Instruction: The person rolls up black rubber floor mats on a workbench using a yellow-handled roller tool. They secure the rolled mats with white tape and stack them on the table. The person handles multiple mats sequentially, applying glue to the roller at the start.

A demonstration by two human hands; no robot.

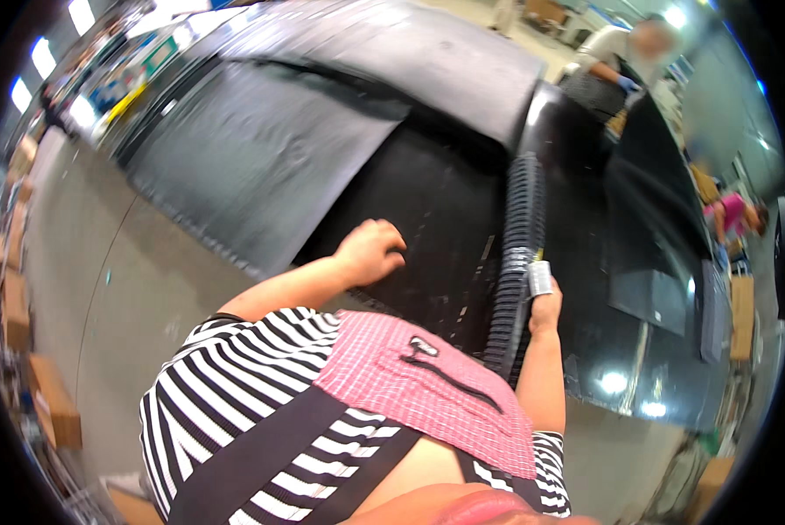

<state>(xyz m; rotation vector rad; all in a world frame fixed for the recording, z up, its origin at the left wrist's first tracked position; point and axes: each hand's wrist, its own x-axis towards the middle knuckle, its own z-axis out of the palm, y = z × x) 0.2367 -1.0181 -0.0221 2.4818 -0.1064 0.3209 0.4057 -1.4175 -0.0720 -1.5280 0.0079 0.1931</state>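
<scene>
My left hand [370, 252] hovers at the near edge of a black work surface [436, 197], beside the corner of a dark grey sheet [265, 144]. Its fingers are loosely bent, with the thumb apart and nothing visible in them. My right hand [546, 308] is closed around a small whitish-grey piece with faint markings [540, 278], whose exact kind I cannot make out. That piece is against or just beside a long black ribbed strip [522, 214], which runs away from me across the surface. A shiny clear band [516, 259] shows on the strip.
Another large glossy sheet [392, 52] covers the far side. At right, a black sheet [655, 184] is raised, with a smaller grey panel [646, 297] nearby. A gloved co-worker [598, 66] stands far right; a person in pink [735, 214] is beyond. Cartons [53, 402] line the left.
</scene>
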